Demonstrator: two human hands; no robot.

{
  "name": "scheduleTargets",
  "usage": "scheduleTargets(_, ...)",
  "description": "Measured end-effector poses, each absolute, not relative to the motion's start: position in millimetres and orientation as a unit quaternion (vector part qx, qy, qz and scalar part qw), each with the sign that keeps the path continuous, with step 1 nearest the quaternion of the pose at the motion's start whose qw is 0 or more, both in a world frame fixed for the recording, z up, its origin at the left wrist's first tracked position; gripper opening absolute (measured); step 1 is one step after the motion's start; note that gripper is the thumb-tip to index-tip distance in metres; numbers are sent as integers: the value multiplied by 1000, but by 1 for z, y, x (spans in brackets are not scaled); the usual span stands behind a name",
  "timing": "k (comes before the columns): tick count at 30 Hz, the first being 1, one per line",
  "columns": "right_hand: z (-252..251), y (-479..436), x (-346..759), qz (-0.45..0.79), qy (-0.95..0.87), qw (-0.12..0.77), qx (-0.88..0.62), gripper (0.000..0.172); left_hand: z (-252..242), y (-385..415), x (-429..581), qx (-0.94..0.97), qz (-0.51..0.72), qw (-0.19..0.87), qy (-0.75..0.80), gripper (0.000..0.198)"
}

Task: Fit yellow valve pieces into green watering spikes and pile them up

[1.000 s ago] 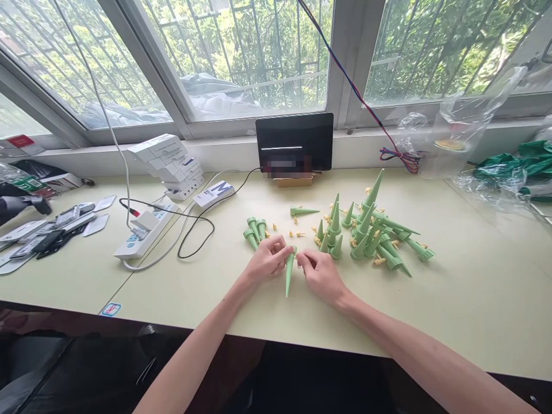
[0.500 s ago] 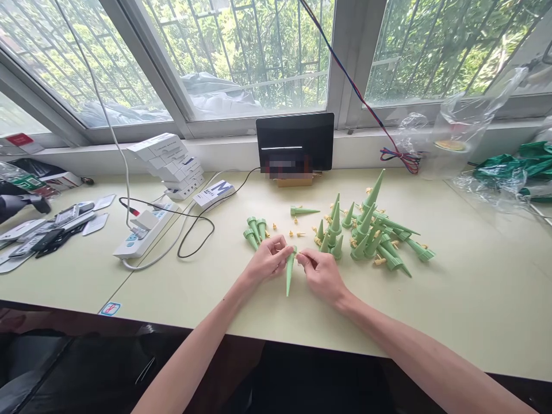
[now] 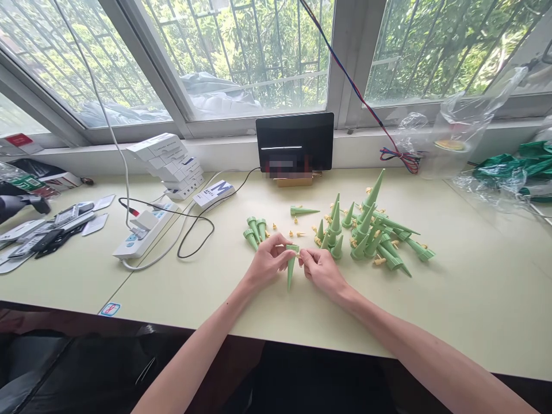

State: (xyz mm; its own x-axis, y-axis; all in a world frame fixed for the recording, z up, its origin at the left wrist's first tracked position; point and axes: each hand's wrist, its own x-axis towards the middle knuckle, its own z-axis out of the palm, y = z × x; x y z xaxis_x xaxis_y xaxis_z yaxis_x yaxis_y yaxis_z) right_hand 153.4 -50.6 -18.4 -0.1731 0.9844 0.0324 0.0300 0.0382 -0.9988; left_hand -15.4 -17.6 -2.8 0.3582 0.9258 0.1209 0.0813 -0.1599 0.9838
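Observation:
My left hand [image 3: 268, 261] grips a green cone [image 3: 291, 275] by its wide top, with the tip pointing down toward me. At the cone's upper right side my right hand [image 3: 321, 269] pinches a small yellowish part [image 3: 298, 255], mostly covered by the fingers. Several green cones [image 3: 257, 229] lie just beyond my left hand. A larger group of green cones [image 3: 366, 230], some upright and some lying, is to the right with yellow pieces among them. Between the groups are small yellow pieces [image 3: 291, 234] and one lying green cone [image 3: 304, 211].
A dark tablet [image 3: 295, 144] stands at the back by the window. Left of it are stacked white boxes [image 3: 168, 164], a small box [image 3: 214, 194], a power strip [image 3: 142, 233] and cables. Flat parts [image 3: 52, 230] lie far left; plastic bags [image 3: 457, 138] sit at the back right.
Both hands have shifted slightly. The held cone's top has turned a little, its tip now sits slightly higher, and the yellowish part at its side shows more.

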Motion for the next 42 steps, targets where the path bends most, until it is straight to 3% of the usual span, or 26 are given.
scheduleTargets(14,-10,-47,155,643,-481,425,-418,43,-9,-19,-15,707,443,420,357,23)
scheduleTargets(22,-14,-54,148,467,-586,458,-479,46,1,-17,-9,622,450,517,377,29)
scheduleTargets(28,-11,-58,149,328,-662,478,-474,27,2,-12,-15,561,475,561,380,36)
scheduleTargets(42,-16,-55,150,306,-680,510,-430,22,-1,-10,-17,561,446,579,390,40)
